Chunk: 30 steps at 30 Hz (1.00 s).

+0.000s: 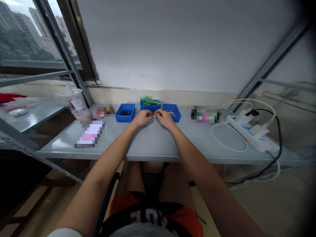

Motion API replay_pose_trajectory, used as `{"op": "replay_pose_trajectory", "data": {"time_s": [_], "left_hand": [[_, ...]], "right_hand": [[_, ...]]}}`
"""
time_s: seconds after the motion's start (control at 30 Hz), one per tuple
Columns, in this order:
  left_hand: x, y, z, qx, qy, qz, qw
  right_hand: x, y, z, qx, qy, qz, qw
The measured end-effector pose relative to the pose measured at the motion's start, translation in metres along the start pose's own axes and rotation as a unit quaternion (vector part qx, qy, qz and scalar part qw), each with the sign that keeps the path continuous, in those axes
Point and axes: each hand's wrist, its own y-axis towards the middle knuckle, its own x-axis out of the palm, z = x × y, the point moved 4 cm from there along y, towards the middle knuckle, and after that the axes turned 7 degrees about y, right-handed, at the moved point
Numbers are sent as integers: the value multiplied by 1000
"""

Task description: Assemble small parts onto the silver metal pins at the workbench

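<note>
My left hand [144, 117] and my right hand [163, 118] meet just above the grey table, in front of the blue bins. The fingers of both are pinched together around something small and dark between them, too tiny to name. To the left stands a blue bin [118, 117] with black small parts [125, 113] inside. Behind my hands, a blue bin [151, 107] holds green plastic pieces [147, 100]. A third blue bin [178, 118], with shiny metal pieces [172, 112], sits right behind my right hand.
On the left of the table [153, 144] lie a pixelated phone [91, 133] and a drink cup [79, 107]. A pixelated item [205, 115] lies right of the bins. Farther right, a white power strip [254, 133] trails cables. Metal shelf posts [274, 56] rise at both sides.
</note>
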Motion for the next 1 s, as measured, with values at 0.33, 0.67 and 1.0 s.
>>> {"op": "replay_pose_trajectory", "data": {"time_s": [0.33, 0.67, 1.0], "left_hand": [[-7, 2, 0, -31, -40, 43, 998], [-8, 4, 4, -40, -85, 49, 994], [-4, 3, 10, 12, -106, 38, 994]], "right_hand": [[2, -1, 4, 13, -24, -41, 999], [6, -3, 2, 6, -1, -60, 998], [7, -3, 3, -2, 6, -60, 998]]}}
